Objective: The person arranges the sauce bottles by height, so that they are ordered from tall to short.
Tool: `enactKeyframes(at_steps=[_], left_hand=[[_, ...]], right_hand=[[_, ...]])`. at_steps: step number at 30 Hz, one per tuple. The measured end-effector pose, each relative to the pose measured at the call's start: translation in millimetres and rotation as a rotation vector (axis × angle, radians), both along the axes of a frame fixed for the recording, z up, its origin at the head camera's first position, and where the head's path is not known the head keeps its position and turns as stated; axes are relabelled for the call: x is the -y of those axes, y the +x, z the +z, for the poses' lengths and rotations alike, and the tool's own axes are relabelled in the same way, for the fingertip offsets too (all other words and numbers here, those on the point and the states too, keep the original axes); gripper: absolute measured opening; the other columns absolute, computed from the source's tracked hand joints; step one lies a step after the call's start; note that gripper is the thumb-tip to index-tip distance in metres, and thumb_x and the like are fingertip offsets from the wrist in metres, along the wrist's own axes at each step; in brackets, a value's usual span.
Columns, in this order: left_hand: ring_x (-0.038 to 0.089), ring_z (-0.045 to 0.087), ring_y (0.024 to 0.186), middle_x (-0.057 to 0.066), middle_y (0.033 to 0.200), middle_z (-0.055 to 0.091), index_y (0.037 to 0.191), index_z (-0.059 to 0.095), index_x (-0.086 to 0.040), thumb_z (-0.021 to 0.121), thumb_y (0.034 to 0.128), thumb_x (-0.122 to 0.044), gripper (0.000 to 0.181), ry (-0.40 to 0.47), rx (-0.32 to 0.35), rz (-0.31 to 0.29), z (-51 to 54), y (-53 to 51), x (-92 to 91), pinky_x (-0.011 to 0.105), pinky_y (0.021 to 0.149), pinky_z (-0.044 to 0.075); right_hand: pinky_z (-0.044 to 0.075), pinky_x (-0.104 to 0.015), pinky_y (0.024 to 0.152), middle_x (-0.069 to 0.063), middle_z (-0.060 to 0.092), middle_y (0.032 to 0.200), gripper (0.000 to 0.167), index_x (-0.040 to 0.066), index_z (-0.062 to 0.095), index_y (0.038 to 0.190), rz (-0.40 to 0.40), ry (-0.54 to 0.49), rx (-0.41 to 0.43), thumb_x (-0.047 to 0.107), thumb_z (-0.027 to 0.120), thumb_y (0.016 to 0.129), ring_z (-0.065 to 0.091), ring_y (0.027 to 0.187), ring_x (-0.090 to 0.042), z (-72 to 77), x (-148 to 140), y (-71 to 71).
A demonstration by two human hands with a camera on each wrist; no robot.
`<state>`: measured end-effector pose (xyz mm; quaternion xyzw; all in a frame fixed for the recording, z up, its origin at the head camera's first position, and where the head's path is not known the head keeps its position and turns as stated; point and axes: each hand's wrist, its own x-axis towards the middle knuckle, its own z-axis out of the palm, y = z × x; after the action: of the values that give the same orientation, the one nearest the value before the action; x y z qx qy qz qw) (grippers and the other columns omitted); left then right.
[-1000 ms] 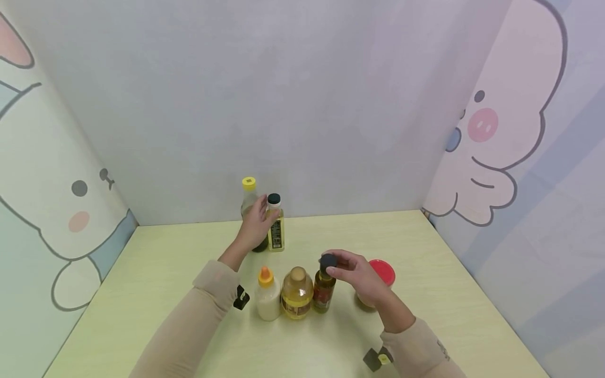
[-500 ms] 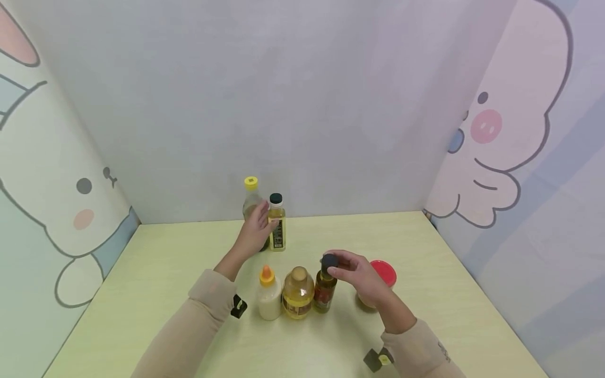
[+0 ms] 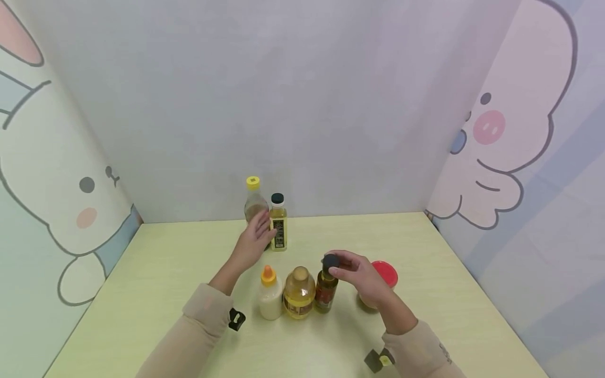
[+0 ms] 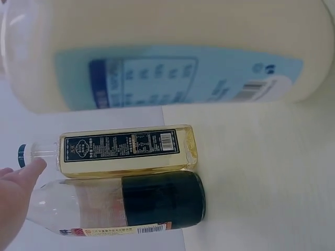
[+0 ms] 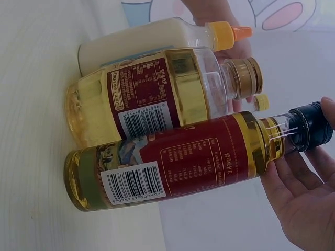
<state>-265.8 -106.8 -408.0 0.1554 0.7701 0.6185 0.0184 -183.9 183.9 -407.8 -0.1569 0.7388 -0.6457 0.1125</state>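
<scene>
My right hand grips a slim oil bottle by its black cap and neck, thumb on the near side. The bottle stands upright; the right wrist view shows its red label. My left hand, fingers extended, is in front of a tall yellow-capped bottle with dark liquid low inside, partly hiding it. Beside that stands a square, dark-capped bottle of yellow liquid. The left hand appears to hold nothing; whether it touches either bottle, I cannot tell.
An orange-tipped squeeze bottle and a wide oil bottle stand in a row left of the held bottle. A red-lidded jar is partly behind my right hand. The pale table meets walls at the back and sides.
My left hand has drawn back toward me and lower, away from the necks of the two rear bottles. The right hand and its oil bottle have stayed put.
</scene>
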Motion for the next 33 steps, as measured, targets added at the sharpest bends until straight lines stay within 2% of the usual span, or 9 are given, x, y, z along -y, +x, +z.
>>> enactKeyframes(at_steps=[3,7,13,24,33], left_hand=[[0.031,0.031,0.140,0.017,0.156,0.025,0.154,0.016,-0.002,0.054,0.1020,-0.015,0.066,0.010,0.005,0.004,-1.6,5.2,1.1,0.040,0.109,0.033],[0.032,0.038,0.136,0.019,0.152,0.033,0.153,0.022,-0.001,0.054,0.1018,-0.013,0.061,0.038,-0.025,-0.007,-4.7,13.2,4.2,0.039,0.107,0.036],[0.030,0.045,0.130,0.020,0.147,0.040,0.151,0.026,0.001,0.056,0.1015,-0.019,0.061,0.056,-0.051,-0.009,-7.0,27.0,8.5,0.037,0.103,0.040],[0.030,0.049,0.127,0.020,0.142,0.047,0.149,0.028,0.002,0.053,0.1028,-0.019,0.057,0.052,-0.082,-0.010,-10.0,51.4,16.0,0.036,0.103,0.041],[0.031,0.050,0.125,0.019,0.138,0.051,0.147,0.032,0.000,0.054,0.1026,-0.020,0.053,0.066,-0.061,-0.024,-17.2,70.0,19.4,0.039,0.103,0.041]], right_hand=[[0.044,-0.042,0.100,-0.017,0.060,0.124,0.045,-0.004,0.053,0.133,0.001,-0.003,0.000,0.016,0.066,0.095,0.056,0.115,-0.031,0.3,-0.4,0.4],[0.044,-0.042,0.100,-0.017,0.060,0.124,0.045,-0.003,0.053,0.133,-0.004,-0.004,0.007,0.016,0.066,0.094,0.056,0.115,-0.030,-0.1,0.0,0.5],[0.044,-0.043,0.100,-0.017,0.060,0.124,0.046,-0.004,0.053,0.133,-0.009,0.001,0.008,0.017,0.066,0.094,0.057,0.114,-0.030,-0.2,-0.4,1.0],[0.042,-0.045,0.101,-0.018,0.059,0.125,0.044,-0.003,0.053,0.133,-0.006,0.007,0.007,0.017,0.065,0.095,0.057,0.114,-0.030,-0.9,-0.7,0.3],[0.042,-0.045,0.102,-0.018,0.059,0.125,0.044,-0.003,0.053,0.132,-0.009,0.012,0.008,0.017,0.065,0.095,0.057,0.114,-0.030,0.1,-0.4,0.1]])
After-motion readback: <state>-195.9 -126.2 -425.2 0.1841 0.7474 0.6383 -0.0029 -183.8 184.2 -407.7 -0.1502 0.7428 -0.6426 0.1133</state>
